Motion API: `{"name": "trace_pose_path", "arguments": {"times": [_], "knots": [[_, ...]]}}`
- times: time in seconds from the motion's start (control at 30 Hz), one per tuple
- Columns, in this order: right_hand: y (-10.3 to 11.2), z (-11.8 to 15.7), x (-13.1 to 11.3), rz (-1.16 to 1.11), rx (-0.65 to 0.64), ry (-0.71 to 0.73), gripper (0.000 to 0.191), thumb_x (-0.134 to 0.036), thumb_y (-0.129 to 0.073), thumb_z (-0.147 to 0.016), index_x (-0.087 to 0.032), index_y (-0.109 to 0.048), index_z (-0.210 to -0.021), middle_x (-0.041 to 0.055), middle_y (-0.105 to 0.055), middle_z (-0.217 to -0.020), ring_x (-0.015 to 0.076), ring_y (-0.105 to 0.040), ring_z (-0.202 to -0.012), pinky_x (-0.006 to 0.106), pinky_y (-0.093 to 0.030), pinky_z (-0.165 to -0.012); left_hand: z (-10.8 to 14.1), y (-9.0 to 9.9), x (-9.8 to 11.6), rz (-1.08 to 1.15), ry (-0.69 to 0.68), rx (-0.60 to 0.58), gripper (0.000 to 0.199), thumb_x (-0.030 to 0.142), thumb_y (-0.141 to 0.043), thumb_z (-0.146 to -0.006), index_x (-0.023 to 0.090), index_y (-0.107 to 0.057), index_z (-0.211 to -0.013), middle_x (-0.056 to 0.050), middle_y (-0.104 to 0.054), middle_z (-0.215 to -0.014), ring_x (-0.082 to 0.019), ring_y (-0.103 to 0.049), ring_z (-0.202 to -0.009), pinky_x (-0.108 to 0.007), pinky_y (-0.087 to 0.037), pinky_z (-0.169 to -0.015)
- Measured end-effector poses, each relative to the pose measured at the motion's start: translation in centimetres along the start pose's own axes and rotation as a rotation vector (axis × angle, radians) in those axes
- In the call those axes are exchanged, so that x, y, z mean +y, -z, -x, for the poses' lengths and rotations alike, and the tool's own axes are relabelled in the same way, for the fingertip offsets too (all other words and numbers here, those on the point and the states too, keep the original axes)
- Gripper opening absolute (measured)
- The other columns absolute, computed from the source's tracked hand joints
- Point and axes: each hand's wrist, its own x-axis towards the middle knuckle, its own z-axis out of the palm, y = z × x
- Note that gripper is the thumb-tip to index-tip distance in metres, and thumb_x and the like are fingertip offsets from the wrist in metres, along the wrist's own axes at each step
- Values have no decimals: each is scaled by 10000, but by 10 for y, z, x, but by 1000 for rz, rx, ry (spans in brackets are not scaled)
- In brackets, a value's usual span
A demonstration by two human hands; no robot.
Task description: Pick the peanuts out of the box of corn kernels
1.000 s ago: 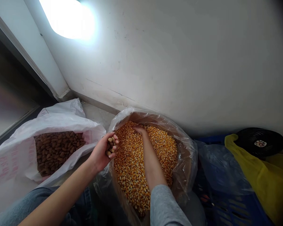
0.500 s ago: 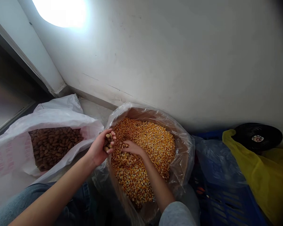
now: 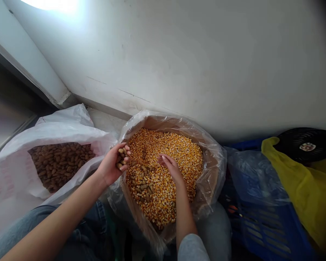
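My left hand (image 3: 112,163) is at the left rim of a clear plastic-lined sack (image 3: 210,174), fingers curled around several unshelled peanuts (image 3: 122,156). Inside the sack lies a heap of yellow-orange corn kernels (image 3: 183,148). Loose peanuts in their shells (image 3: 145,185) are scattered over the left part of the corn. Just above the kernels, my right hand (image 3: 171,167) has its fingers stretched out toward the left, with nothing visible in them. To the left stands a white woven sack (image 3: 9,174) filled with peanuts (image 3: 61,163).
A pale wall (image 3: 206,65) rises behind the sacks. On the right are a blue plastic crate (image 3: 271,232), a clear plastic bag (image 3: 256,177), yellow mesh cloth (image 3: 296,195) and a round black slotted object (image 3: 305,146). My knees are on both sides of the lined sack.
My right hand has moved right and its fingers have straightened. Peanuts now show on the corn where that hand was. My left hand still holds peanuts. The view has shifted slightly.
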Motion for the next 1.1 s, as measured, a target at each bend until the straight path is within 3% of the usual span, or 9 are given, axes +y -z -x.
{"name": "trace_pose_path", "arguments": {"times": [0.3, 0.53, 0.63, 0.73, 0.8, 0.83, 0.93, 1.0, 1.1], "knots": [[-1, -19, 23, 133, -63, -51, 399, -502, -395, -752, -254, -540, -1029, 38, -567, -1032, 170, -546, -909, 289, -426, -800, -5, -12, -16, -68, -5, -5, 102, 196, -484, -715, 146, -445, -636, 34, -428, -559, -34, -384, -373, -106, -205, -245], [-2, -19, 28, 180, -3, -3, 419, -501, -335, -766, -239, -544, -1017, 57, -588, -958, 172, -562, -838, 250, -441, -690, 2, -41, -36, -182, 1, -20, 124, 209, -462, -732, 148, -427, -630, 43, -400, -522, -30, -334, -322, -99, -148, -224], [-2, -16, 25, 181, -18, 35, 411, -492, -332, -764, -236, -554, -997, 64, -596, -921, 175, -571, -782, 248, -442, -630, 20, -52, -22, -231, -99, -6, 159, 210, -434, -746, 153, -398, -603, 51, -365, -502, -20, -277, -300, -99, -123, -218], [2, -11, 22, 158, -42, 64, 408, -482, -334, -761, -225, -557, -986, 70, -597, -926, 180, -572, -773, 254, -441, -625, 56, -55, 11, -299, -243, 53, 213, 250, -411, -759, 163, -366, -570, 64, -320, -476, -17, -222, -288, -106, -112, -218], [4, -9, 21, 136, -59, 70, 415, -477, -340, -757, -207, -558, -985, 81, -593, -948, 192, -569, -806, 267, -443, -653, 87, -49, 37, -406, -366, 150, 215, 284, -427, -749, 165, -378, -577, 64, -328, -482, -15, -207, -292, -107, -111, -226], [4, -9, 21, 121, -66, 70, 423, -477, -341, -755, -199, -557, -989, 87, -589, -966, 199, -565, -833, 273, -443, -670, 101, -44, 47, -623, -483, 286, 228, 326, -421, -749, 167, -392, -588, 63, -344, -494, -15, -209, -297, -108, -120, -232], [4, -12, 24, 60, -78, 62, 451, -488, -342, -752, -190, -549, -1019, 89, -561, -1051, 204, -540, -927, 273, -445, -718, 126, -19, 65, -848, -520, 503, 259, 389, -496, -697, 158, -441, -593, 56, -387, -504, -13, -225, -300, -113, -99, -246], [4, -16, 27, 11, -75, 54, 461, -501, -339, -752, -202, -543, -1037, 75, -549, -1082, 195, -529, -958, 267, -446, -737, 120, 3, 67, -976, -467, 594, 275, 394, -549, -651, 144, -471, -569, 49, -390, -470, -19, -239, -296, -120, -89, -255], [3, -22, 33, -75, -57, 46, 459, -512, -356, -746, -218, -547, -1041, 67, -556, -1076, 189, -535, -957, 271, -451, -748, 87, 40, 64, -1229, -412, 668, 235, 346, -620, -574, 139, -517, -530, 32, -404, -408, -57, -310, -305, -148, -156, -267]]}}
